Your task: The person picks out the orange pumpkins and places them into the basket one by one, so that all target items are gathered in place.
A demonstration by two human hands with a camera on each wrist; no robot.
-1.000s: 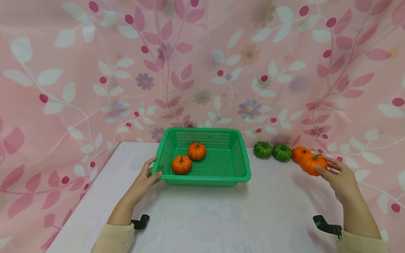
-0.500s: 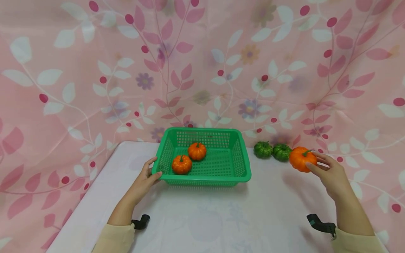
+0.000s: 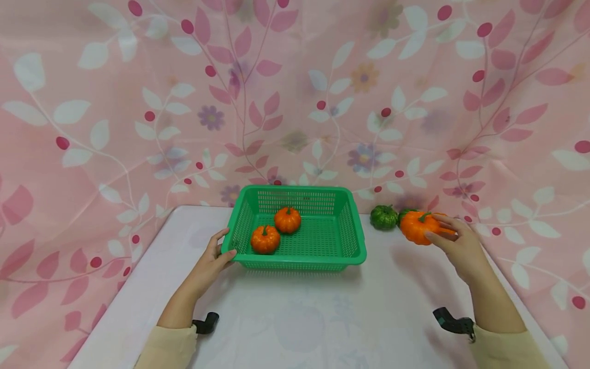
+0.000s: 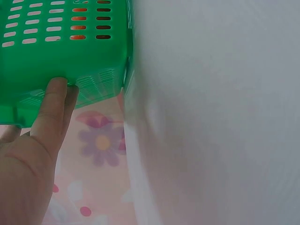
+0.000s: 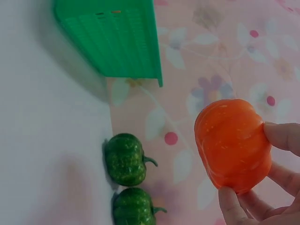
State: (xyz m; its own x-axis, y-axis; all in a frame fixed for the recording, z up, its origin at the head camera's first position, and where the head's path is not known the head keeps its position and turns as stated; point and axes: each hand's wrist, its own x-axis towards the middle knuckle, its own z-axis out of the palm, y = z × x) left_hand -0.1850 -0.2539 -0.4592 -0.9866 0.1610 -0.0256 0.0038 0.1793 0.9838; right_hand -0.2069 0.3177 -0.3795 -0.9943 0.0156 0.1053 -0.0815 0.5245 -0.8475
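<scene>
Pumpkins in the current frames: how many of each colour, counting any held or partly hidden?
Orange pumpkins: 4 (front one and back one inside the basket, held one in the right hand, mostly hidden one behind it)
Green pumpkins: 2 (basket-side one, farther one)
Total: 6

Bskt (image 4: 61, 60) — cut off, wrist cams.

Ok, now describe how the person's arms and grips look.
The left sleeve and right sleeve are beige. Beside their cuffs sit a left wrist camera and right wrist camera, both black and bent. The left grip and right grip are bare, without gloves.
</scene>
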